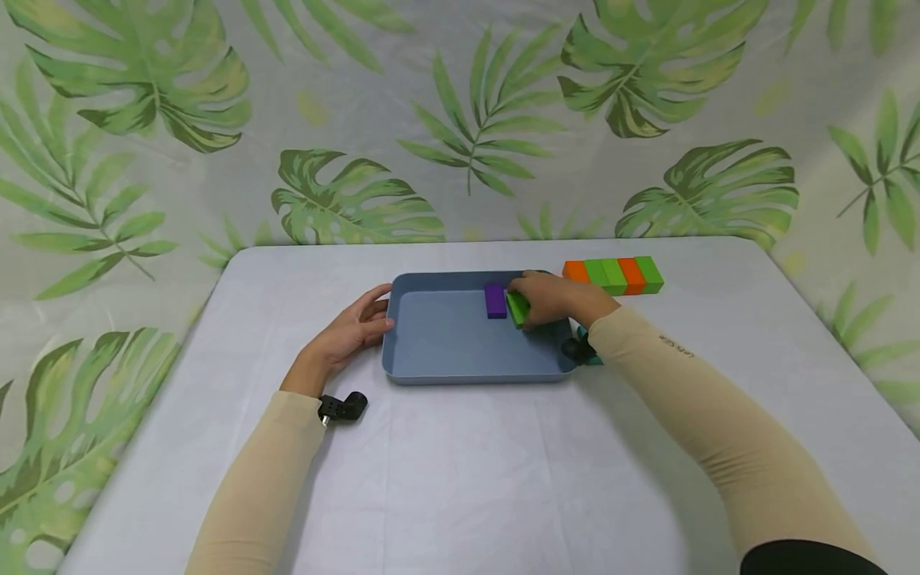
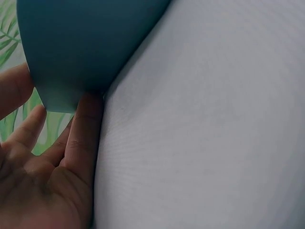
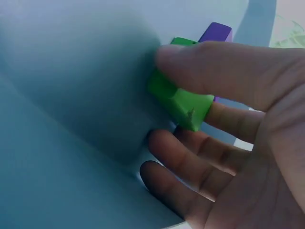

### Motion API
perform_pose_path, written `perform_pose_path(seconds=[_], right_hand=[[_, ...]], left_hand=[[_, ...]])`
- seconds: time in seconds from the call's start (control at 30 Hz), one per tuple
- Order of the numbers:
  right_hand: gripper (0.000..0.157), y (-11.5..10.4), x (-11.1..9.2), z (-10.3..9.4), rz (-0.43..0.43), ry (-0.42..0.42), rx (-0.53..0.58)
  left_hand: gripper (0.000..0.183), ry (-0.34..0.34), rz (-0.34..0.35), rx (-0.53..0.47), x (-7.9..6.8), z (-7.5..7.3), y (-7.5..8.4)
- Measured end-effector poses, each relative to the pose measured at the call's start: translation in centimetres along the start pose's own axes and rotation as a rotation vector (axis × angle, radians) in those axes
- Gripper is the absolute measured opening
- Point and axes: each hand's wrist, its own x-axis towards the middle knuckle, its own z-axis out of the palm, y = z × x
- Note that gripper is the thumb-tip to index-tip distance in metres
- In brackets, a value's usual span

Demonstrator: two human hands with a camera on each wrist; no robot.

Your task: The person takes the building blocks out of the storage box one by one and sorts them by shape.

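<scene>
A blue-grey tray [image 1: 446, 343] lies on the white-covered table. In its right half, my right hand [image 1: 546, 299] pinches a green block [image 1: 517, 309] between thumb and fingers. In the right wrist view the green block [image 3: 190, 105] stands tilted, its lower corner pointing at the other fingers. A purple block [image 1: 495, 301] lies in the tray just left of it and peeks out behind it [image 3: 217, 32]. My left hand [image 1: 352, 329] rests against the tray's left side. The left wrist view shows its extended fingers [image 2: 83, 138] at the outer wall of the tray [image 2: 86, 47].
Behind the right hand, on the table, stands a row of orange and green blocks [image 1: 613, 275]. A teal piece [image 1: 595, 357] shows partly beneath the right wrist. Black wrist cameras [image 1: 345, 407] sit on both wrists. A leaf-patterned cloth [image 1: 474, 136] hangs behind the table.
</scene>
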Motion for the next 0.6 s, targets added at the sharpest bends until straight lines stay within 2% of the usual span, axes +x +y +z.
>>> perform_pose_path(seconds=[0.3, 0.6], right_hand=[[0.064, 1.5, -0.6, -1.6, -0.08, 0.134, 0.036], [0.065, 2.4, -3.0, -2.7, -0.076, 0.176, 0.077]], left_hand=[[0.075, -0.002, -0.003, -0.004, 0.2, -0.1, -0.1], [0.075, -0.007, 0.001, -0.001, -0.1, 0.0, 0.1]])
